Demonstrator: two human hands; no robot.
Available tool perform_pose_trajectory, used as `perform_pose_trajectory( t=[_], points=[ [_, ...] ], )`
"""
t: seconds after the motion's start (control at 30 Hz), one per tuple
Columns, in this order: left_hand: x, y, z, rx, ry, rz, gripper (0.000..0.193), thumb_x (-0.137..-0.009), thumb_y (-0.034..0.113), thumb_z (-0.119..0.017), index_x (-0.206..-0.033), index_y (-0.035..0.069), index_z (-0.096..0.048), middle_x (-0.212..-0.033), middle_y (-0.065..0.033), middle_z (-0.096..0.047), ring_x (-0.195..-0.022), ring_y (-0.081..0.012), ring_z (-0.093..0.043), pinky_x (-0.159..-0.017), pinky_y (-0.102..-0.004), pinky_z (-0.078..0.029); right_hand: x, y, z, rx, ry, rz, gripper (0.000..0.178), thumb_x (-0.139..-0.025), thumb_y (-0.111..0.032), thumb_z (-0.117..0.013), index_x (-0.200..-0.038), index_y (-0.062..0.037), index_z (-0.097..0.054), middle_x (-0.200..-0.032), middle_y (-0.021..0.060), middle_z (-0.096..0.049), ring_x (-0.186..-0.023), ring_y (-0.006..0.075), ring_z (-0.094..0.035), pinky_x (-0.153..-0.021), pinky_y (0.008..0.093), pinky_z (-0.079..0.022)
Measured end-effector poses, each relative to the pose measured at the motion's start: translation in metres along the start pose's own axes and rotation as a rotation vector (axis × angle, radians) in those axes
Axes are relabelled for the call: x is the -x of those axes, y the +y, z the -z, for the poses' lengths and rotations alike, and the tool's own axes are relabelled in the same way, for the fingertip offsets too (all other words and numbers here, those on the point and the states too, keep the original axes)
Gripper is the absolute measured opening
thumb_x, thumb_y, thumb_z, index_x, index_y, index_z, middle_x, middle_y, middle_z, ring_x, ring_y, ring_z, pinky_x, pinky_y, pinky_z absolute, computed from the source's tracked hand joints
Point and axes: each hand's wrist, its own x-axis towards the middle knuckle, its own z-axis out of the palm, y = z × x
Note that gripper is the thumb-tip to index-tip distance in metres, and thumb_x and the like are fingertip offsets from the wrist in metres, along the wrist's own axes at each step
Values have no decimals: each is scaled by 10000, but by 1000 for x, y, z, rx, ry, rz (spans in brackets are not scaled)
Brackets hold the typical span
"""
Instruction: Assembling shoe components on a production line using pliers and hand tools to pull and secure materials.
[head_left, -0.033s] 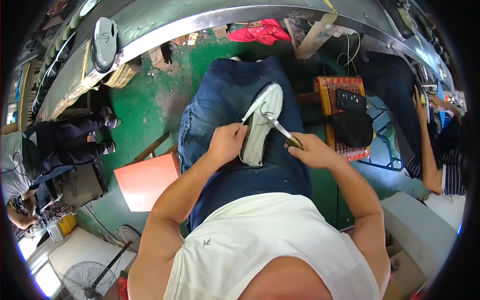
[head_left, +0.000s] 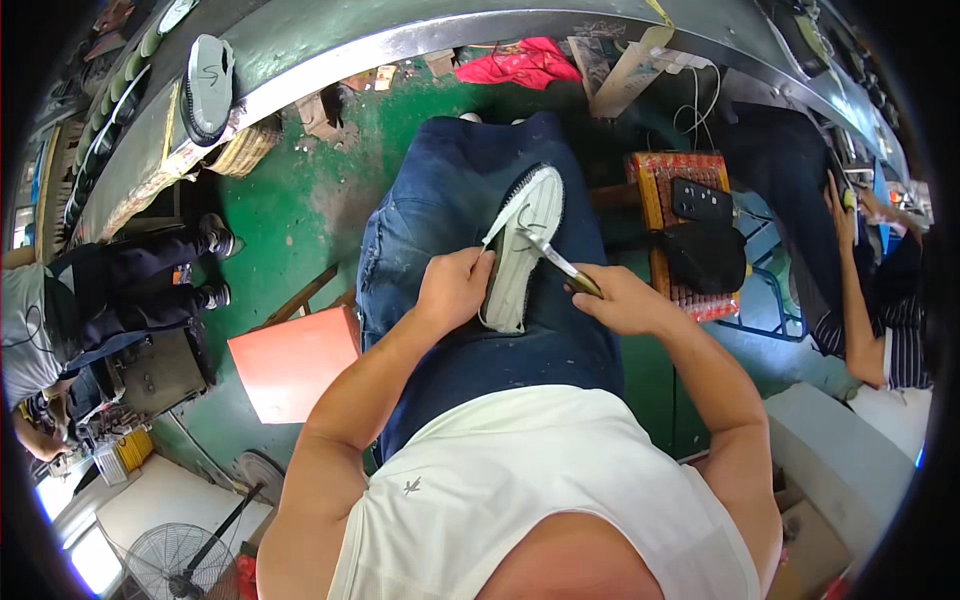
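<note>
On my lap lies a shoe upper [head_left: 524, 262] with its pale grey-white underside facing up, a dark stitched rim around its toe, and a curved line drawn on it. My left hand [head_left: 455, 287] is closed at its left side, pinching a narrow white strip [head_left: 508, 220] that runs up along the underside toward the toe. From the right, my right hand [head_left: 620, 299] grips a slim metal hand tool [head_left: 556, 260] by its dark yellowish handle. The tool's tip is over the middle of the underside; its exact kind is unclear, and my fingers hide part of the handle.
To my right, a beaded seat [head_left: 652, 235] bears a black key fob [head_left: 702, 200] and a black pouch [head_left: 705, 258]. A pink box [head_left: 295, 362] stands left. Ahead runs a metal-edged bench [head_left: 400, 42] with another shoe piece [head_left: 209, 88]. People work on both sides.
My right hand has shifted slightly left with the tool, whose tip is now farther left across the underside. My left hand and the shoe upper have hardly moved.
</note>
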Motion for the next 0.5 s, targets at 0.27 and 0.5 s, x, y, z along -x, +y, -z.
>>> perform_pose_trajectory(
  t=[0.27,0.5],
  points=[
    [15,3,-18,-176,320,-387,360,-980,245,-598,-690,35,-640,-669,-179,-636,-613,-398,-635,-547,-487,-504,-24,-63,51,338,-354,-113,266,-902,-237,-646,-998,8,-612,-885,215,-662,-847,359,-663,-778,450,-516],
    [-9,-51,-58,1318,-266,-2,686,-1074,415,-433,-1607,52,-199,-1604,-105,-333,-1462,-236,-319,-1212,-388,-242,-28,-30,17,425,-123,6,270,-913,-252,-661,-896,11,-603,-860,276,-659,-858,478,-632,-764,514,-499]
  ],
)
